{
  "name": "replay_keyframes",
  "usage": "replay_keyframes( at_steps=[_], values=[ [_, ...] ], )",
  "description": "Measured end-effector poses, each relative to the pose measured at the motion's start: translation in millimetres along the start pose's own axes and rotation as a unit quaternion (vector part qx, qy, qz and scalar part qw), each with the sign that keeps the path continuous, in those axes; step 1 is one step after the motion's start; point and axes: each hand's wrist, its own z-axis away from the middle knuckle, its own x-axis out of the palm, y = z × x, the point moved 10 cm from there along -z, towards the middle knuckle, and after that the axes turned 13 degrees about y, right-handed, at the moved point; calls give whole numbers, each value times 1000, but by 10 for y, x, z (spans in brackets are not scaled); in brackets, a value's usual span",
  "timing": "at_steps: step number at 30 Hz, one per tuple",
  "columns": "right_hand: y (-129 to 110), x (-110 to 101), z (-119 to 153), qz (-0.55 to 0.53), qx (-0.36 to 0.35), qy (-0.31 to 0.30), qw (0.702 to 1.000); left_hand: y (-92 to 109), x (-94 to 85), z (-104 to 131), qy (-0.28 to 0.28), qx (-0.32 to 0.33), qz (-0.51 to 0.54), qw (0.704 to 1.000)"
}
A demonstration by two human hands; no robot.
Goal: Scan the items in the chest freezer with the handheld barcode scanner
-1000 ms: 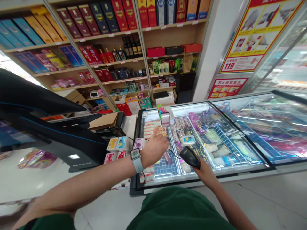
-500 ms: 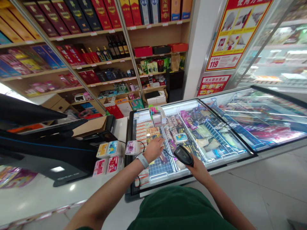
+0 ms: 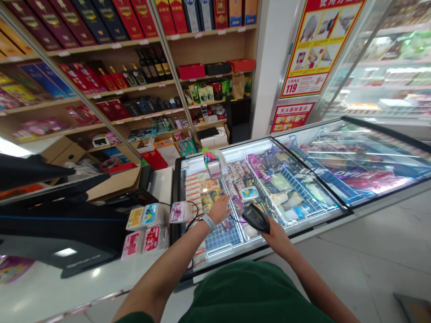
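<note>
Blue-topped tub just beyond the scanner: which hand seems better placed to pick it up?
Probably the left hand: it looks empty and is close to the tub. The right hand is nearby too, but holds the scanner.

Freezer [image 3: 175, 184]: right of the tabletop [image 3: 90, 282]; wire baskets [image 3: 215, 237] inside.
Terminal [image 3: 77, 244]: on the tabletop.
Stacked packs [image 3: 151, 238]: on the tabletop, between terminal and freezer.
Scanner [image 3: 256, 218]: in the right hand [image 3: 274, 235], over the freezer.
Left hand [image 3: 220, 210]: left of the scanner.
Shelving [image 3: 212, 49]: behind the freezer.
</note>
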Motion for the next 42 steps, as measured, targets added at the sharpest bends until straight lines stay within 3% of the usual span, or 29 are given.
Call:
replay_keyframes(
  at_steps=[8,17,26,42],
  values=[
    [62,-35,-22,2,11,8,1000,-90,276,-101,-26,-10,4,1000],
    [97,-59,-50,-3,16,16,1000,-107,459,-240,-40,-11,4,999],
    [175,-82,-58,-3,36,23,999,-17,586,-470,-26,3,15,1000],
    [264,-151,-25,-18,71,31,997,162,966,-849,-44,22,-3,999]
  ],
)
